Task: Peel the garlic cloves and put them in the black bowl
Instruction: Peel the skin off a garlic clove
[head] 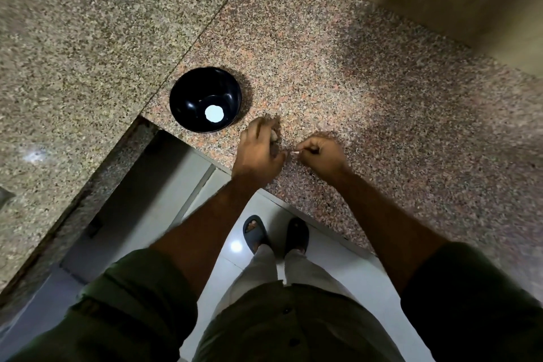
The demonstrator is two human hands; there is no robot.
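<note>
Speckled pink granite makes up the counter (pixel 338 73) in the head view, the only view there is, and both hands work just above its near edge. The left hand (pixel 260 150) has its fingers curled down around a pale garlic clove (pixel 273 135), which shows only as a small light patch at the right side of the fingers, close to the fingertips. How the clove's long axis runs I cannot tell, since the hand covers most of it. The right hand (pixel 318 153) is clenched, its thumb and forefinger pinching a thin pale strip, by my reading a piece of garlic skin (pixel 295 152), which points left toward the left hand's thumb. The two hands sit near each other without touching, a narrow gap of stone between them.

The black bowl (pixel 205 98) stands beyond and to the left of the left hand's fingertips, just beside them and well apart from the right hand. A white disc-like spot (pixel 214 113) lies on its floor; whether it is a reflection or an object I cannot tell.

Peeling seems to be under way. Once the clove is bare, the left hand is the nearer one for the drop, a short reach forward and left over the rim.
</note>
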